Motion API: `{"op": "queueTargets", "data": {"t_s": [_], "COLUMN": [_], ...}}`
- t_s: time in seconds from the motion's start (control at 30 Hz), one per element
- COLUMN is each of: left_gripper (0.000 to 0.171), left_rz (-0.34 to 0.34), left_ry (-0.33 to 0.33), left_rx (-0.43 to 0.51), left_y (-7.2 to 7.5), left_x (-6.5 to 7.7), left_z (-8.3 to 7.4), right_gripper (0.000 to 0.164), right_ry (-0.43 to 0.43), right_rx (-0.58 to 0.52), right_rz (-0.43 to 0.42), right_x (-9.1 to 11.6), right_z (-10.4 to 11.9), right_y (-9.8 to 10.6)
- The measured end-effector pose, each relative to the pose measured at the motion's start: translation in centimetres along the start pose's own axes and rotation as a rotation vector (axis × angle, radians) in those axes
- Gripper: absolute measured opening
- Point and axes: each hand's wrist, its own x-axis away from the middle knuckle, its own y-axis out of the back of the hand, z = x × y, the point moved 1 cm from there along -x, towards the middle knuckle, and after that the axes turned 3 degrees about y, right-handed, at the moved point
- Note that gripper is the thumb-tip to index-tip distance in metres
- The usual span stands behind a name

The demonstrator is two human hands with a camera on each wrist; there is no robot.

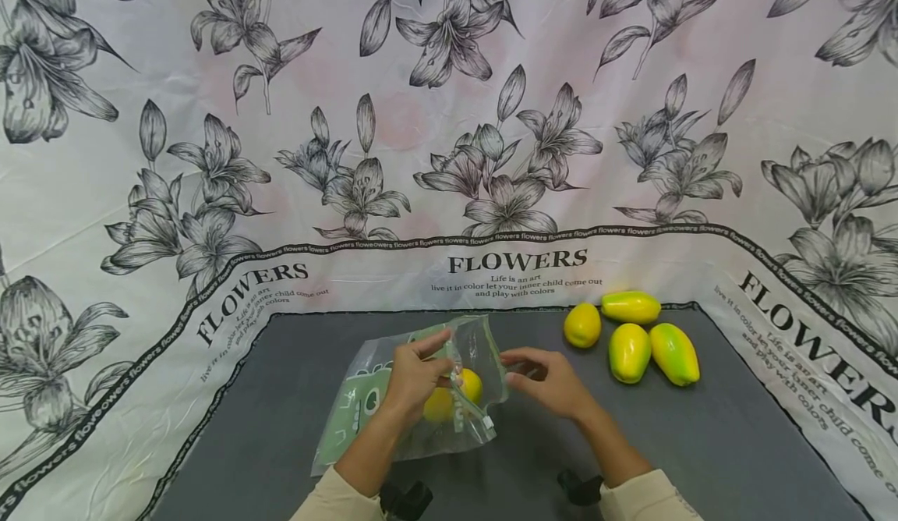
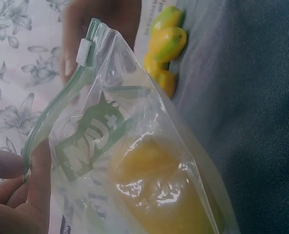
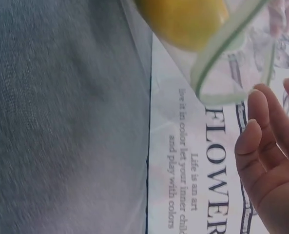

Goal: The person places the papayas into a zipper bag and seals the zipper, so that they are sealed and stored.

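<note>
A clear zip bag [image 1: 365, 396] with green print and a white slider [image 2: 84, 52] is held up over the grey table. My left hand [image 1: 414, 377] pinches its mouth edge between thumb and fingers. Inside the bag are yellow fruits that look like mangoes [image 1: 468, 386], blurred by the plastic. Its mouth stands partly apart in the right wrist view. My right hand [image 1: 550, 381] is at the mouth's right side, fingers loosely bent. One fingertip [image 3: 258, 100] is at the green rim [image 3: 222, 100]; whether it touches is unclear. Nothing shows in its grasp.
Several yellow-green mangoes [image 1: 629, 353] lie grouped on the table's back right, beyond my right hand. The grey tabletop [image 1: 266, 404] ends at a white cloth [image 1: 393, 279] with printed flowers, which rises behind and at both sides.
</note>
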Motion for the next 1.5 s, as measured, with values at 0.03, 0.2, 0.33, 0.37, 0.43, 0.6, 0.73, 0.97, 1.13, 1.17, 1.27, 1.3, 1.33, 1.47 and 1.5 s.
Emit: {"op": "queueTargets", "data": {"t_s": [0.03,0.2,0.33,0.37,0.43,0.6,0.73,0.97,1.13,1.17,1.27,1.3,1.33,1.47,1.5], "left_gripper": [0.051,0.050,0.050,0.050,0.050,0.049,0.049,0.048,0.048,0.048,0.048,0.048,0.048,0.048,0.048], "left_rz": [0.000,-0.007,-0.013,-0.012,-0.011,-0.009,-0.015,-0.019,-0.020,-0.021,-0.021,-0.021,-0.020,-0.014,-0.013], "left_ry": [0.002,0.008,0.003,0.002,0.004,0.014,0.012,0.015,0.023,0.025,0.029,0.030,0.030,0.026,0.026], "left_rx": [0.002,-0.002,-0.003,0.002,0.007,-0.006,-0.013,-0.001,-0.006,-0.006,-0.006,-0.007,-0.007,-0.006,-0.003], "left_y": [0.0,0.0,0.0,0.0,0.0,0.1,0.1,-0.1,-0.1,0.0,0.0,0.0,0.0,0.2,0.2], "left_x": [0.0,0.0,-0.1,-0.1,-0.1,-0.2,-0.1,-0.1,-0.1,-0.1,0.0,0.1,0.1,0.2,0.2], "left_z": [0.0,0.1,0.1,0.1,0.1,0.2,0.1,0.2,0.3,0.2,0.2,0.2,0.2,0.2,0.2], "right_gripper": [0.029,0.032,0.038,0.040,0.042,0.047,0.047,0.050,0.052,0.052,0.052,0.052,0.052,0.054,0.054], "right_ry": [-0.003,-0.035,-0.057,-0.069,-0.092,-0.119,-0.126,-0.131,-0.138,-0.141,-0.144,-0.144,-0.148,-0.213,-0.236], "right_rx": [0.010,0.014,0.045,0.054,0.084,0.143,0.198,0.225,0.279,0.287,0.305,0.307,0.306,0.300,0.294], "right_rz": [-0.026,-0.143,-0.211,-0.224,-0.263,-0.369,-0.437,-0.517,-0.556,-0.561,-0.587,-0.598,-0.610,-0.669,-0.685], "right_x": [0.0,0.2,0.4,0.5,0.6,1.0,1.6,2.6,3.3,3.4,3.9,4.0,4.2,5.0,5.2], "right_z": [0.2,0.1,-2.1,-2.7,-3.4,-3.2,-2.9,-2.9,-3.5,-3.6,-4.2,-4.4,-4.6,-5.2,-5.5], "right_y": [0.3,1.6,3.0,3.5,4.4,6.7,8.4,10.2,11.3,11.5,12.2,12.5,12.8,13.7,14.0]}}
